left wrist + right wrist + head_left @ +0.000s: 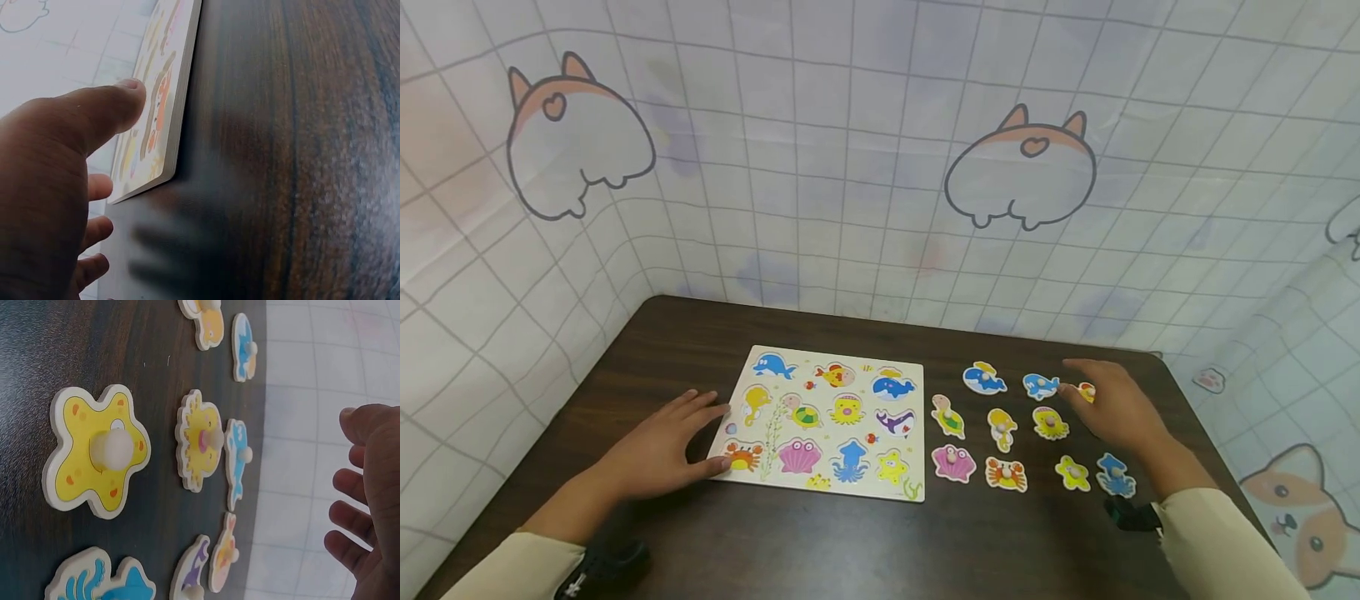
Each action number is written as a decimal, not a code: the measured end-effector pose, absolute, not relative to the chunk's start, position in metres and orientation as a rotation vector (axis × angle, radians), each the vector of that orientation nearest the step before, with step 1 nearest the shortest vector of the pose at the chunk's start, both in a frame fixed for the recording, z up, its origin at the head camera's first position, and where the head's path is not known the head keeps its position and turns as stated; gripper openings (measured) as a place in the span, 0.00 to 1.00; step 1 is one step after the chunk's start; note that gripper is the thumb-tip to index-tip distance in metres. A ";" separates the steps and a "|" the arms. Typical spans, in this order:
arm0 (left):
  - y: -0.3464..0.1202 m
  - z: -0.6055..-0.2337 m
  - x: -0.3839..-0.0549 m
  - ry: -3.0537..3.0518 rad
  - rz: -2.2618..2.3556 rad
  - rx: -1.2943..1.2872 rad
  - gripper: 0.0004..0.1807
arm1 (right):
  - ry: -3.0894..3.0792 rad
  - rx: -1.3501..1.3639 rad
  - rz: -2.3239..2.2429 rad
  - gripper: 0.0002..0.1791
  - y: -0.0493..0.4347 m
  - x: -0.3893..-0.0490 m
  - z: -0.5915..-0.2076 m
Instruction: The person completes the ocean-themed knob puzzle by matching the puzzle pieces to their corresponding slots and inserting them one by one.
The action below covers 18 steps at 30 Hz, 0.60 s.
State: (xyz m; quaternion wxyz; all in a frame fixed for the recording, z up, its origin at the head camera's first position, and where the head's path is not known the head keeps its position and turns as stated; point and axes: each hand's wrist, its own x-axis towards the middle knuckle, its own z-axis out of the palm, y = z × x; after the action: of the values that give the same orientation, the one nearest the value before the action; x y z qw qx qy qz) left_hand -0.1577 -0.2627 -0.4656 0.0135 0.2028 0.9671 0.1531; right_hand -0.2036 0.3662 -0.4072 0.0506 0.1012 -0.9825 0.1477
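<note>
My left hand (658,446) rests at the left edge of a wooden sea-animal puzzle board (913,371). Its thumb (115,106) touches the board by the crab picture, fingers spread. Over the loose knobbed pieces on the right hovers my right hand (1116,408), holding nothing, its fingers slightly bent. Nearest to it are the blue dolphin piece (1041,386) and a fish piece (1087,392), partly hidden by the hand. In the right wrist view, a starfish piece (78,469), an octopus piece (194,440) and a purple piece (184,572) lie flat.
Other loose pieces lie right of the board: a whale (985,379), turtle (950,419), seahorse (1002,429), pink shell (953,465), crab (1006,475) and squid (1115,477). The dark wooden table (880,550) meets a patterned curtain (835,167) at the back and sides.
</note>
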 end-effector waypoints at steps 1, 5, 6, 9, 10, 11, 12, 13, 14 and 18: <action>-0.263 -0.466 -0.158 3.012 0.477 0.633 0.49 | -2.992 0.310 0.455 0.29 0.366 -0.205 -0.409; -0.263 -0.468 -0.158 3.009 0.479 0.652 0.47 | -2.998 0.319 0.474 0.28 0.366 -0.209 -0.414; -0.263 -0.469 -0.158 3.006 0.482 0.655 0.47 | -2.998 0.320 0.481 0.28 0.366 -0.209 -0.415; -0.264 -0.470 -0.158 3.000 0.487 0.673 0.47 | -2.998 0.329 0.501 0.28 0.366 -0.212 -0.418; -0.264 -0.470 -0.158 3.000 0.488 0.683 0.47 | -2.996 0.333 0.507 0.28 0.366 -0.213 -0.419; -0.264 -0.470 -0.157 2.996 0.490 0.681 0.47 | -2.991 0.338 0.513 0.27 0.366 -0.214 -0.420; -0.264 -0.469 -0.157 2.995 0.493 0.686 0.47 | -2.986 0.341 0.512 0.27 0.366 -0.215 -0.421; -0.264 -0.469 -0.157 2.994 0.493 0.692 0.47 | -2.981 0.344 0.511 0.27 0.366 -0.217 -0.422; -0.264 -0.469 -0.157 2.994 0.494 0.700 0.46 | -2.976 0.346 0.510 0.26 0.366 -0.218 -0.423; -0.263 -0.469 -0.158 2.986 0.487 0.690 0.46 | -2.979 0.337 0.514 0.25 0.367 -0.225 -0.428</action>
State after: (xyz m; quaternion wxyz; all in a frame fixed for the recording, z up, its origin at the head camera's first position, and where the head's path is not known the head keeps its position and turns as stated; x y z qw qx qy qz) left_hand -0.1583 -0.2626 -0.4687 0.0193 0.2222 0.9621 0.1568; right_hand -0.2251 0.3671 -0.4281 0.0499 0.1107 -0.9781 0.1689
